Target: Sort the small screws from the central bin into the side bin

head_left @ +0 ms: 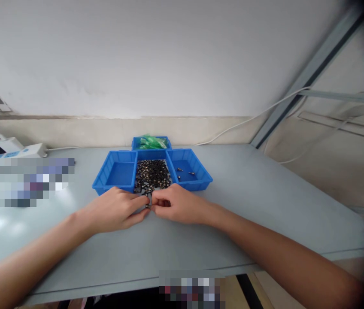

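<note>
A small metal part (147, 206) is at the tips of two hands, close to the near side of the gray surface (175, 244). The left hand (117, 209) has its grip pinched on the part. The right hand (182, 204) has its finger and thumb bent in close at the part's three o'clock end, but I can't be sure if that grip is holding it too.

The work looks near its start. Just a few parts (192, 173) lie in the right tray (203, 183), at two o'clock from the hands. A big pile of parts (153, 176) is left, spread at twelve o'clock, between that tray and the left tray (117, 174) at ten o'clock. Past the pile, also at twelve, a back tray (151, 153) has green bags (151, 142) in it.

The part seems to lie sideways, its long line running about nine to three. It is too small to tell which end is the front.
</note>
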